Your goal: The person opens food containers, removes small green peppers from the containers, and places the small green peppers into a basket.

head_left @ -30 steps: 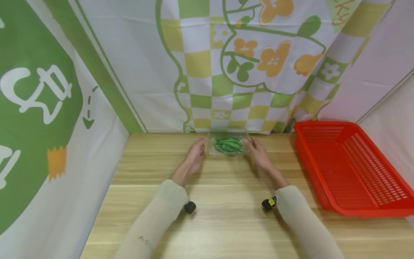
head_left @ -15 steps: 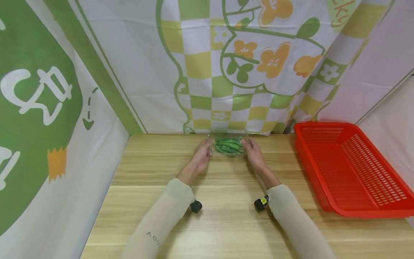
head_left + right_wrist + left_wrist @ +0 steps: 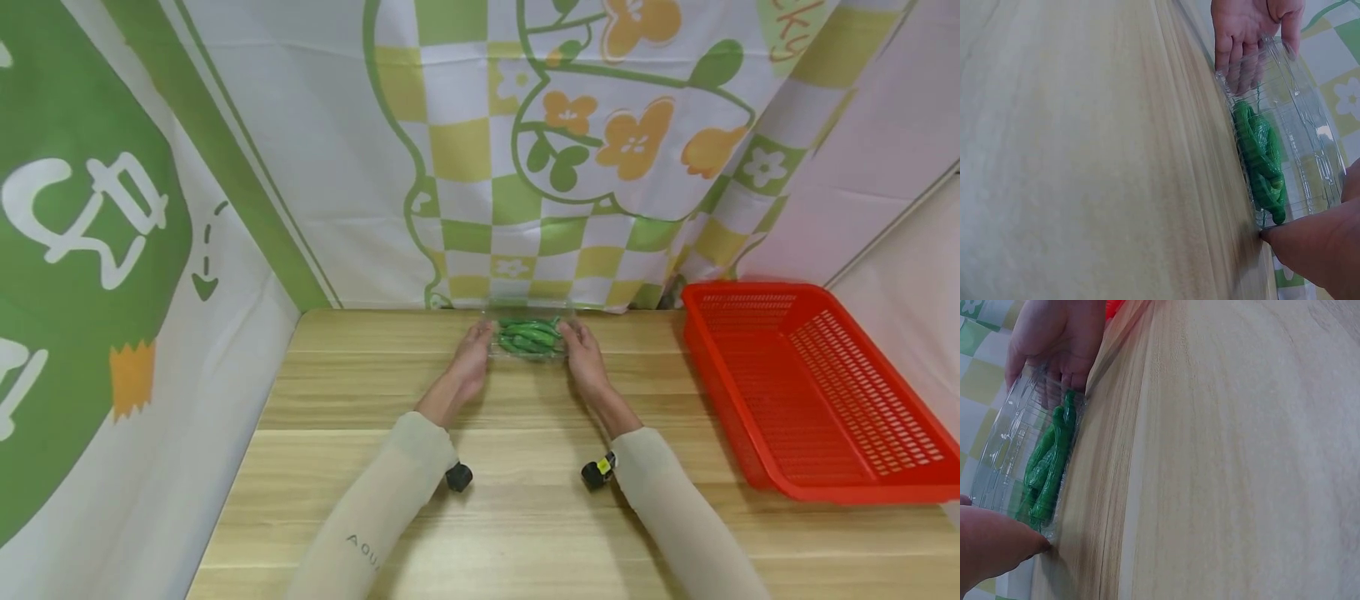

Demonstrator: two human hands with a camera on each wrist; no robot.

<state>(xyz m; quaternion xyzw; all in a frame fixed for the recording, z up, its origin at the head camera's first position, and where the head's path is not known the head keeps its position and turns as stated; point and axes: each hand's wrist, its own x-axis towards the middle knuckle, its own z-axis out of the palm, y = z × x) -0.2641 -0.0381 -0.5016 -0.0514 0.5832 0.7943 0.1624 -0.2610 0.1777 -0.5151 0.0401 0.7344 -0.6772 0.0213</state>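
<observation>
Peppers (image 3: 528, 337) lie in 1 clear box (image 3: 1304, 140) held by 2 grips (image 3: 471, 357) (image 3: 587, 360).

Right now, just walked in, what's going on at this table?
A person is gripping a clear plastic container of long green vegetables, left hand on one end, right hand on the other. It's at the far edge of the wooden table, near the patterned cloth; can't tell if it's lifted. A red basket sits off to the right, untouched.
</observation>
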